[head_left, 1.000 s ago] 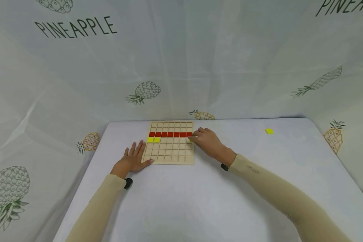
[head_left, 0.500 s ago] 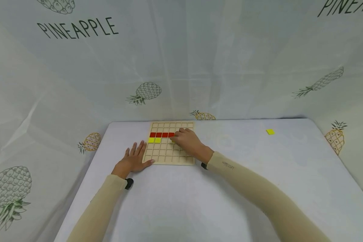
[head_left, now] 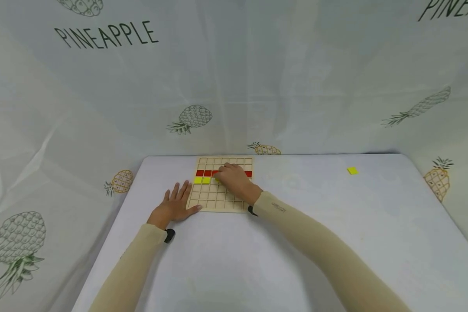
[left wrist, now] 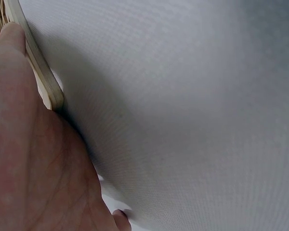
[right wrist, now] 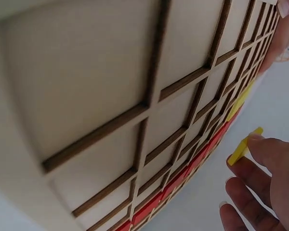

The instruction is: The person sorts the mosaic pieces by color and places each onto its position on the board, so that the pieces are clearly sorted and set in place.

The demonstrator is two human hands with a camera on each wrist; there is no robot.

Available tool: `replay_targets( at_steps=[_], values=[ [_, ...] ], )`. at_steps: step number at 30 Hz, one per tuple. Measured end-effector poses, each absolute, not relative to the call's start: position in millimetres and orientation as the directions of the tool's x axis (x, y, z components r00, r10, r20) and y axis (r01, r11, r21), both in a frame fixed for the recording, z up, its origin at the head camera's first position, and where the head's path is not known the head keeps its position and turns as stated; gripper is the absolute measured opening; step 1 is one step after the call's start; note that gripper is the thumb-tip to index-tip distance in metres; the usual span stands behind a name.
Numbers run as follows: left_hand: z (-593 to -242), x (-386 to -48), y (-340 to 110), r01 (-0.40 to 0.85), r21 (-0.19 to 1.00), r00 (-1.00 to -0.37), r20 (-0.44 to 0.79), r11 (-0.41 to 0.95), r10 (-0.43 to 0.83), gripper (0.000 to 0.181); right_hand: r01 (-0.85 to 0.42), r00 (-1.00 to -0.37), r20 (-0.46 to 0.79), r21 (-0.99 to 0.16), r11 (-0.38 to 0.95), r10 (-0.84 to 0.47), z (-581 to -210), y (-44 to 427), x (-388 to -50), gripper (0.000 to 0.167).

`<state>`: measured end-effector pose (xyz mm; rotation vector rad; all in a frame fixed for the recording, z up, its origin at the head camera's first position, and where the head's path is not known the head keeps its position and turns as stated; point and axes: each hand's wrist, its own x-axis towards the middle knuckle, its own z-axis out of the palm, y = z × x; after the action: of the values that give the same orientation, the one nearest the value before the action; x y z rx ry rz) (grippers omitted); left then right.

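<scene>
My right hand is over the wooden grid board and pinches a yellow square tile between thumb and index finger, as the right wrist view shows. Beneath the hand runs a row of red tiles, partly hidden by it. Just below that row, at the left end, two yellow tiles sit in adjoining cells. My left hand lies with fingers spread at the board's left side, its thumb at the lower left corner. In the left wrist view the thumb touches the board's edge.
One loose yellow tile lies on the white table, far right. Behind the table hangs a pale cloth printed with pineapples.
My right hand has moved left across the board with the yellow tile, from the right end of the red row towards the two yellow tiles. The left hand stays in place.
</scene>
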<state>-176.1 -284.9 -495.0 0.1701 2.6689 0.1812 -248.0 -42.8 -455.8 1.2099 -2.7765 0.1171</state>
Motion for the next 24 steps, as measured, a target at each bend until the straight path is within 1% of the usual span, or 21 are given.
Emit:
replay_targets(
  at_steps=[6,13,20,24],
  values=[
    [-492,-176,-282,0.087,0.147,-0.889,-0.434,0.985,0.143,0.099,-0.732,-0.68,0.104,-0.03,0.681,-0.726,-458,-51,-254,0.019],
    [-492,-177,-280,0.082,0.138,-0.886,-0.444,0.987,0.135,0.101,-0.722,-0.691,0.04,0.006,0.692,-0.722,-460,-61,-257,0.021],
    [-485,-173,-278,0.069,0.138,-0.881,-0.456,0.988,0.126,0.101,-0.726,-0.685,0.032,0.061,0.685,-0.728,-466,-71,-258,0.019],
    [-487,-174,-280,0.068,0.135,-0.879,-0.461,0.988,0.124,0.101,-0.724,-0.684,0.024,0.093,0.683,-0.729,-467,-76,-258,0.019]
  ],
)
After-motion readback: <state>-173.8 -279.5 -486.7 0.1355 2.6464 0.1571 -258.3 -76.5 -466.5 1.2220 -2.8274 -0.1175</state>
